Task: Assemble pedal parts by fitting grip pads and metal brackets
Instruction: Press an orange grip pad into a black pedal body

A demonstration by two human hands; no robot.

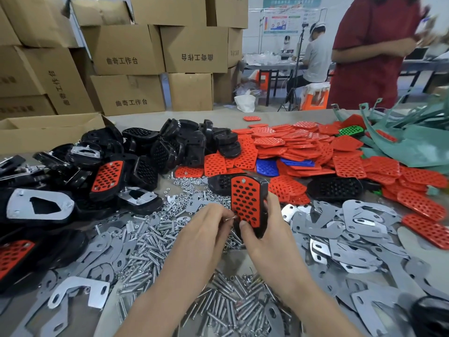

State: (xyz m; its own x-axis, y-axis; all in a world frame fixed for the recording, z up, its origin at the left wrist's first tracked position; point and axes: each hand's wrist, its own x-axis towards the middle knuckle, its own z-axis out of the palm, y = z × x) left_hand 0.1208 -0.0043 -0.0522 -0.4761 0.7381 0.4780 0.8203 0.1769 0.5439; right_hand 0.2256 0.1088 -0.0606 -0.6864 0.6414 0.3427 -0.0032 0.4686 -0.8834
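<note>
Loose bolts point(226, 305) lie nearest you, heaped on the table point(291, 116) between your forearms. Just above them your right hand point(269, 229) grasps a black pedal point(263, 190) and holds it upright over the heap. Its fingers wrap round the far side and the thumb presses on the lower end of the red grip pad point(245, 200) seated on the pedal's face. A screw head point(243, 181) shows at the pad's top end, so that end looks fastened already. Your left hand point(209, 224) pinches one small bolt point(229, 218) between its fingertips, aimed at the pad's lower left edge and just beside it; whether it touches the pad I cannot tell. You appear to be at the step of fastening the pad's lower end. The next move calls for lining the bolt up with the lower hole, holding the pad flush under your thumb, and pushing the bolt straight through. A bracket and a nut on the back would likely follow. Nuts point(187, 188) are scattered just beyond the pedal and grey metal brackets point(352, 215) spread to your right. Red pads point(303, 142) pile up behind those, bare black pedals point(182, 139) sit heaped farther left, and cardboard boxes point(128, 49) stand stacked past the table's far edge.
</note>
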